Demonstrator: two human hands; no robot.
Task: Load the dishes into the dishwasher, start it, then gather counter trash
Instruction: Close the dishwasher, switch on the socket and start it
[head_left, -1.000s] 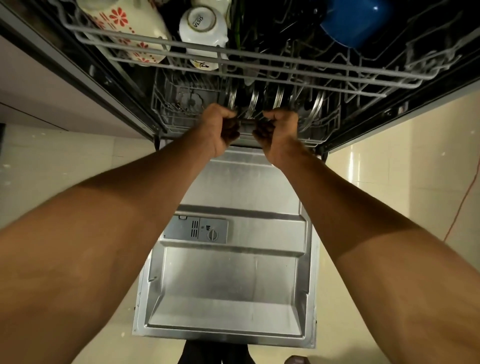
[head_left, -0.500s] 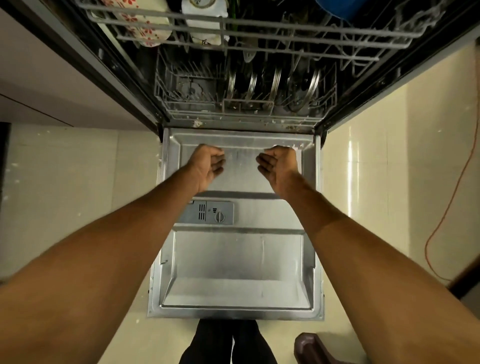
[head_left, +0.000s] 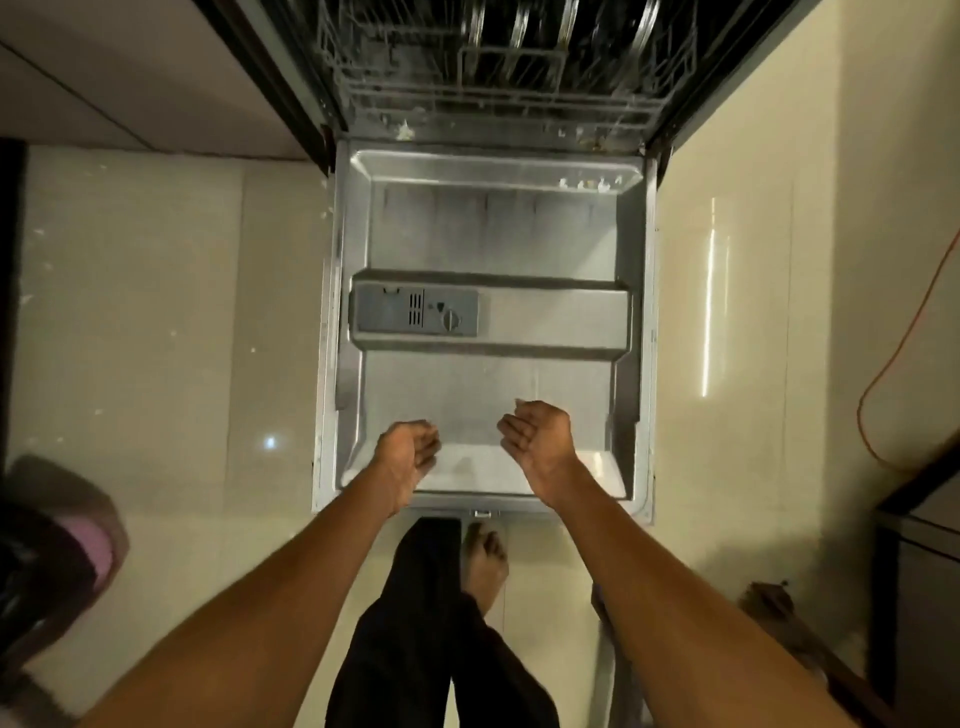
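Observation:
The dishwasher door lies fully open and flat in front of me, its steel inner face up, with the grey detergent dispenser at its middle left. The lower rack sits pushed inside the machine, with several upright plates standing in it. My left hand and my right hand hover side by side over the near edge of the door, palms turned inward, fingers loosely curled, holding nothing. Neither hand touches the door that I can tell.
Cream floor tiles spread on both sides of the door. An orange cable loops on the floor at the right. A dark bin with pink inside stands at the left. My legs and bare foot are just behind the door's near edge.
My hands let go of the lower rack's front after it went into the machine. They drew back along the door to its near edge, and my view tilted down.

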